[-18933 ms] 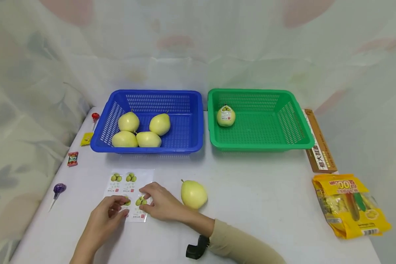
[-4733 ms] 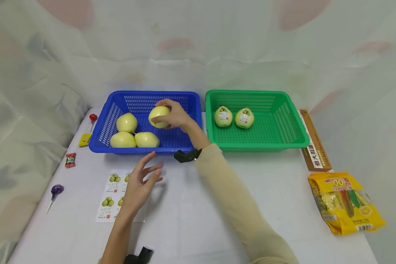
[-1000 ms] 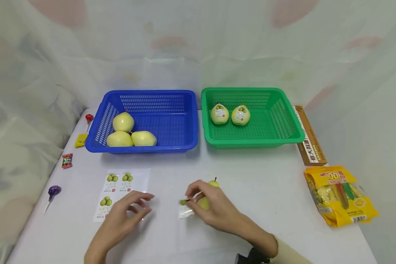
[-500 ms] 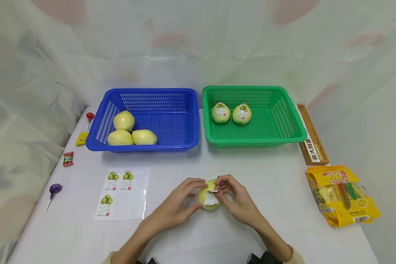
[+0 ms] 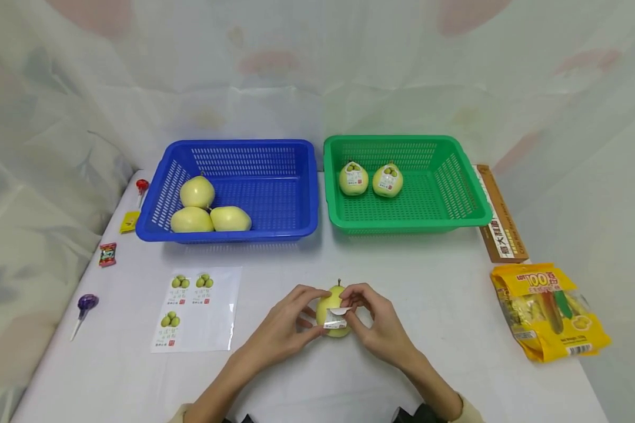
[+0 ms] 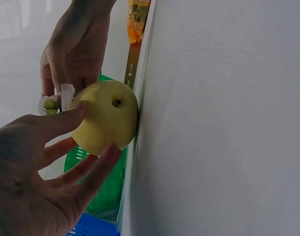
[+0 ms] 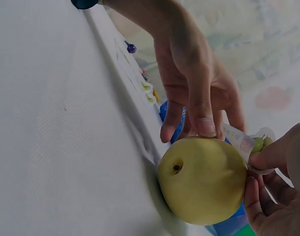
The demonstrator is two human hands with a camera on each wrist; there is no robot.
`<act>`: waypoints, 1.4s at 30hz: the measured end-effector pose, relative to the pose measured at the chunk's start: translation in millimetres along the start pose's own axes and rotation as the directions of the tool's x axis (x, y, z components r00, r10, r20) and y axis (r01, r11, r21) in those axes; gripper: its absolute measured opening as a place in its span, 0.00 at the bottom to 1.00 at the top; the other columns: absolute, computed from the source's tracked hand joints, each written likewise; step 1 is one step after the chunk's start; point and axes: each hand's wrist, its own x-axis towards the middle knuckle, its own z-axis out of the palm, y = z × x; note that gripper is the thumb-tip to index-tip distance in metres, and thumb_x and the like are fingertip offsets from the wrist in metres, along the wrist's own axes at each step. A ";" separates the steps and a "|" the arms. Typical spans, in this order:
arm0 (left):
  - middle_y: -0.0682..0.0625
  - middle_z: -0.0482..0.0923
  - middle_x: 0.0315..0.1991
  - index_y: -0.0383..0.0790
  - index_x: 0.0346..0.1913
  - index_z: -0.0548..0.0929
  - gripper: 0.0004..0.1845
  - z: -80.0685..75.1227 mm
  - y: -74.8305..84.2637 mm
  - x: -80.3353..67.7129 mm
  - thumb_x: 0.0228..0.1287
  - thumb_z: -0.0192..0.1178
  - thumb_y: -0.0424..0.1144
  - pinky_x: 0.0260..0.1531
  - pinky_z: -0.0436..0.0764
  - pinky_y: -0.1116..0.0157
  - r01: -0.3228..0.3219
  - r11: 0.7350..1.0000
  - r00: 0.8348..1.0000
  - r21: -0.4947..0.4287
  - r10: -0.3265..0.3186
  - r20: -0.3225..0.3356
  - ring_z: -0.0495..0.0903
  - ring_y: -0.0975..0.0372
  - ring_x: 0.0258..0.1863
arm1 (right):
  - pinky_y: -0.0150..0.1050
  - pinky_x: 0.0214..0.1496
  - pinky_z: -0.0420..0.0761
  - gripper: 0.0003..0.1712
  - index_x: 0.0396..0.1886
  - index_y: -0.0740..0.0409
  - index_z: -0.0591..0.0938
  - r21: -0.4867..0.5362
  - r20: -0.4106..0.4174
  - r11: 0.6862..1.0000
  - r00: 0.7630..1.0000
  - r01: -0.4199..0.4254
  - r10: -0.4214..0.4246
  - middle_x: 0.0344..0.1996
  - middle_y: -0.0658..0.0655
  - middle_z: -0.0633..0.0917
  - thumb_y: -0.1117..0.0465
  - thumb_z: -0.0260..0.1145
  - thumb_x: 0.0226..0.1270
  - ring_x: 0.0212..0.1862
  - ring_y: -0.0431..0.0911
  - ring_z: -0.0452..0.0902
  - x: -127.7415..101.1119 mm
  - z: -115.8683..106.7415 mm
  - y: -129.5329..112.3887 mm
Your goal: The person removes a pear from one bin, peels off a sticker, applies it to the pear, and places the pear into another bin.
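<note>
A pale yellow pear (image 5: 325,302) lies on the table, stem away from me. My left hand (image 5: 281,324) holds it from the left, fingers along its far side and thumb at the near edge of a label. My right hand (image 5: 378,323) pinches the other end of this clear printed label (image 5: 334,321) between thumb and fingers. The label's lower part lies against the pear, while its upper end is lifted and folded back. In the right wrist view the label (image 7: 238,139) stands partly off the pear (image 7: 201,184). The sticker sheet (image 5: 211,329) bears three labels.
Behind stand a blue basket (image 5: 227,237) with three plain pears and a green basket (image 5: 410,224) with two labelled pears. Lollipops and small candies, such as the purple lollipop (image 5: 87,302), lie at left. A brown box (image 5: 500,217) and yellow snack bag (image 5: 550,311) lie at right.
Earlier, one pear went from the blue basket to the table, and a second labelled pear appeared in the green basket. Lately the left hand moved from the sheet to the pear; the label now touches it.
</note>
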 end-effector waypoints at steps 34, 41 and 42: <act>0.45 0.84 0.60 0.44 0.64 0.81 0.28 4.8 4.5 9.9 0.63 0.81 0.42 0.43 0.92 0.71 0.106 0.992 0.994 -0.073 -0.107 -0.021 0.88 0.51 0.57 | 0.28 0.46 0.80 0.12 0.56 0.58 0.82 0.074 -0.013 0.885 0.887 -0.460 0.462 0.45 0.59 0.86 0.57 0.68 0.81 0.44 0.40 0.80 17.0 -0.6 20.8; 0.45 0.83 0.60 0.42 0.66 0.80 0.32 6.9 6.1 10.3 0.62 0.82 0.42 0.44 0.93 0.69 0.100 0.992 0.994 -0.078 -0.102 -0.023 0.87 0.53 0.57 | 0.29 0.34 0.75 0.27 0.59 0.53 0.77 0.003 0.033 0.897 0.897 -0.441 0.441 0.49 0.55 0.81 0.53 0.80 0.66 0.46 0.43 0.73 13.2 2.7 13.3; 0.45 0.83 0.60 0.42 0.66 0.79 0.33 7.5 6.5 10.3 0.61 0.82 0.42 0.45 0.93 0.68 0.100 0.992 0.995 -0.075 -0.102 -0.021 0.86 0.53 0.58 | 0.29 0.33 0.74 0.26 0.58 0.53 0.77 0.002 0.027 0.893 0.892 -0.451 0.450 0.47 0.55 0.80 0.54 0.79 0.67 0.46 0.43 0.73 13.9 4.1 13.4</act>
